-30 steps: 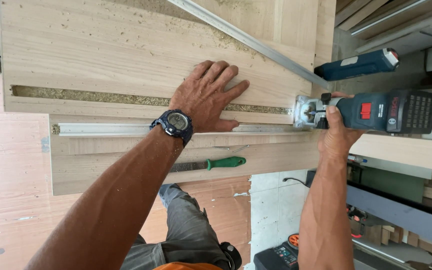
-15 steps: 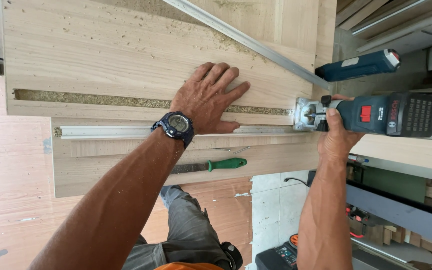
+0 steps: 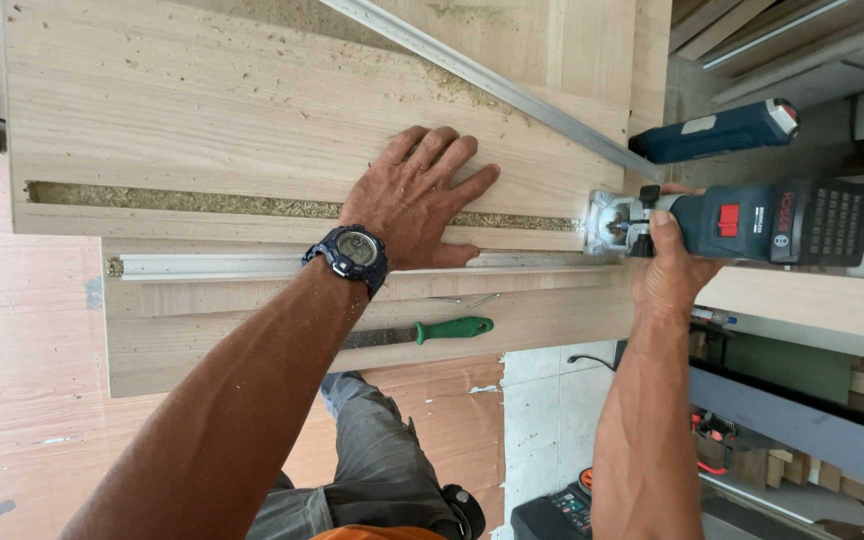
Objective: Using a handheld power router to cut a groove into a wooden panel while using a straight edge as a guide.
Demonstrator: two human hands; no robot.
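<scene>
on the bench, the left hand (image 3: 414,200) is pressing flat and open on the wooden panel (image 3: 252,110); the right hand (image 3: 674,272) is gripping the blue router (image 3: 742,222) at the groove's (image 3: 202,202) right end; the slot is looking nearly fully cut.

Bright, even daylight, soft, no harsh glare. Pale wooden panel (image 3: 252,110) evenly lit; wood grain and sawdust sharp. Faint shadow under spread left hand (image 3: 414,200) fingers. Darker zone at lower right, beneath panel edge. Right hand (image 3: 674,275) in crisp focus. Slight wide-angle stretch toward frame corners. No motion blur.
</scene>
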